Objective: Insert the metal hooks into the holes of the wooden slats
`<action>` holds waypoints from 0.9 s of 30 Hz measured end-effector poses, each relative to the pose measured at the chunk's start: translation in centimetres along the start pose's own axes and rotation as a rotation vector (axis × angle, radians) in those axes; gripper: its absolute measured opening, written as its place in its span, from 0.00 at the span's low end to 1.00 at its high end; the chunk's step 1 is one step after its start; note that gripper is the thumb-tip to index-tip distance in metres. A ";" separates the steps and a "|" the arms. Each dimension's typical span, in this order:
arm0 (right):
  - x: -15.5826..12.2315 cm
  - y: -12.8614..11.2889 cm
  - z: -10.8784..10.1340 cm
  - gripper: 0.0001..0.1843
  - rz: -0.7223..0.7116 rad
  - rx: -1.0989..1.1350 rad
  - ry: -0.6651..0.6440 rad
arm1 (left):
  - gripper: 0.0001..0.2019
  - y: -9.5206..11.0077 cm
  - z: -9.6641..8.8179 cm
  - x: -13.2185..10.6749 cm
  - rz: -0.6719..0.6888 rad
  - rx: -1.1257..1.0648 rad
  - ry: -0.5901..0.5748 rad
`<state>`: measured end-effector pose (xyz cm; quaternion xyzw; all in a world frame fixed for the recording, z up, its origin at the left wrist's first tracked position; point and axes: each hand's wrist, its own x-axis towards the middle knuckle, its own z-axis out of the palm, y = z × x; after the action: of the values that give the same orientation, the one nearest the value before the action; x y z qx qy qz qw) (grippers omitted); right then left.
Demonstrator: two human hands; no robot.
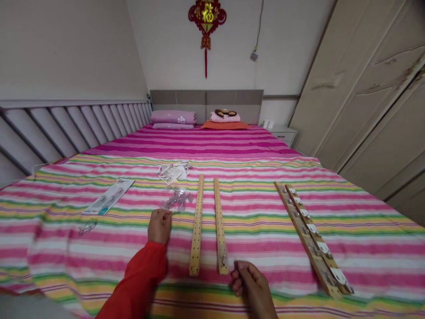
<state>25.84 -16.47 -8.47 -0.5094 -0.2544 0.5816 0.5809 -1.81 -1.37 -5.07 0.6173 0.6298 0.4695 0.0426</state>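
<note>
My left hand [159,226] is closed, fingertips together at the near edge of a clear plastic bag [177,199] of small grey pieces. Whatever it pinches is too small to make out. My right hand [249,281] has curled fingers beside the near end of a wooden strip [219,230]; its grip is partly hidden. On that strip's near end sits a small clear packet [224,260] with something metallic. A second wooden strip [197,230] with rows of holes lies parallel, to the left. Both strips lie flat on the striped bedspread [126,274].
Two longer wooden strips [308,243] lie on the right, one bearing several white round pieces [312,229]. A flat packaged card [111,195] and a thin wire-like tangle [87,226] are on the left. Opened packaging [173,172] lies beyond the bag. Pillows [173,117] stand at the headboard.
</note>
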 end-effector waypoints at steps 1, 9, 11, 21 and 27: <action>0.0 -0.2 -0.1 0.23 -0.019 -0.010 0.017 | 0.09 0.2 -0.4 -0.6 0.027 -0.014 0.011; -0.3 -4.3 1.3 0.23 -0.159 -0.165 -0.074 | 0.08 5.1 -3.6 -5.4 0.233 -0.145 0.062; -0.6 -5.3 2.3 0.21 -0.173 -0.183 -0.150 | 0.07 6.8 -4.1 -6.5 0.292 -0.162 0.052; -2.3 -8.1 4.7 0.14 -0.323 -0.158 -0.311 | 0.06 11.2 -4.6 -10.9 0.215 -0.432 -0.046; -3.5 -9.0 4.8 0.10 -0.467 -0.286 -0.432 | 0.08 12.0 -3.9 -11.5 -0.141 -0.780 -0.254</action>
<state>24.66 -16.61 2.24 -0.3791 -0.5601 0.4858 0.5537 7.25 -15.31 -1.20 0.5631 0.4352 0.5891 0.3827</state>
